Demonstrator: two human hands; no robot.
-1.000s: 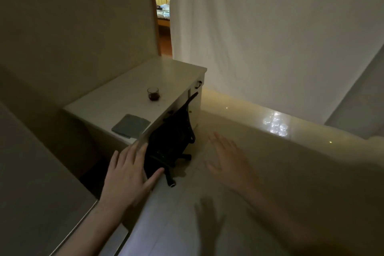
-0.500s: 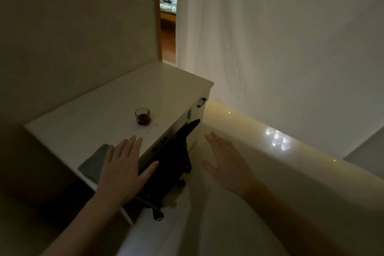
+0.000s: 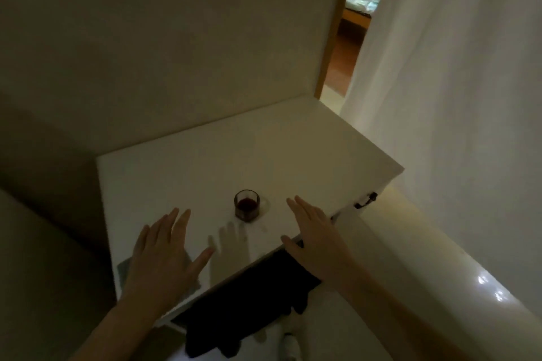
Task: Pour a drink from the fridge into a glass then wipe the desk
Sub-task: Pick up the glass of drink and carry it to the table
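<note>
Nearest the camera, two bare forearms are seen reaching forward over a dim scene, and a black chair (image 3: 243, 311) is tucked under the front edge of a white bench (image 3: 205, 161). The left hand (image 3: 164, 258) is held palm down with its fingers (image 3: 179, 223) spread apart and gripping nothing; it is placed over a grey cloth (image 3: 124, 268), of which only a corner at the left and a strip below the palm are visible, and whether the palm is pressing on the cloth cannot be told. The right hand (image 3: 315, 239) is held flat at the front right part of the bench, its fingers straight, close together and empty, with the thumb set out toward the left. A soft shadow of a hand is cast on the bench surface between the two hands. Just beyond that shadow, a small glass (image 3: 247, 205) is stood upright on the bench, with a dark red drink filling its lower part. The glass is positioned between the two hands and a little farther away than either; it is near the fingertips of the right hand, to their left, and is touched by neither hand. A dark drawer handle (image 3: 365, 200) is fixed to the right side of the bench. Farther back, a plain wall is met by the rear of the bench, a white curtain (image 3: 454, 67) is hung at the right, and through a wood-framed doorway (image 3: 349, 38) a bed (image 3: 362, 3) is seen in a lit room.
</note>
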